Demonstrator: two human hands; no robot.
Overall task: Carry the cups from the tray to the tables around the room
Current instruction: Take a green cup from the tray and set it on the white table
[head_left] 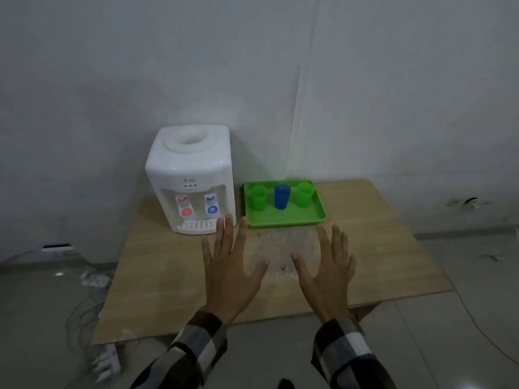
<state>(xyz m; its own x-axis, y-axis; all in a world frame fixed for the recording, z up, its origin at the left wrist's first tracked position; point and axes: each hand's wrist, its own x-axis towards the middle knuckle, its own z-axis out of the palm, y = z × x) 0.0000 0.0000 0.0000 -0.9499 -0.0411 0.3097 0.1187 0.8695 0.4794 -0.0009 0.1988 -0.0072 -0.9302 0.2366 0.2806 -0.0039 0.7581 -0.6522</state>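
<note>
Both hands hover palm-down over a wooden counter (365, 248), fingers straight and spread, holding nothing: the left hand (230, 265) near the front of a white water dispenser (191, 175), the right hand (328, 270) just short of a green tray (283, 219). Checked sleeves (196, 341) cover both wrists. On the tray, set toward the counter's back edge beside the dispenser, three cups stand upright in a row and apart from one another: a green cup (258, 197) on the left, a blue cup (281, 196) in the middle, and a second green cup (304, 194) on the right. The dispenser carries a red tap (185, 211) and a blue tap (212, 209) above a drip grille. Cables and a power strip (106, 360) lie on the tiled floor at the counter's left, against a plain pale wall.
</note>
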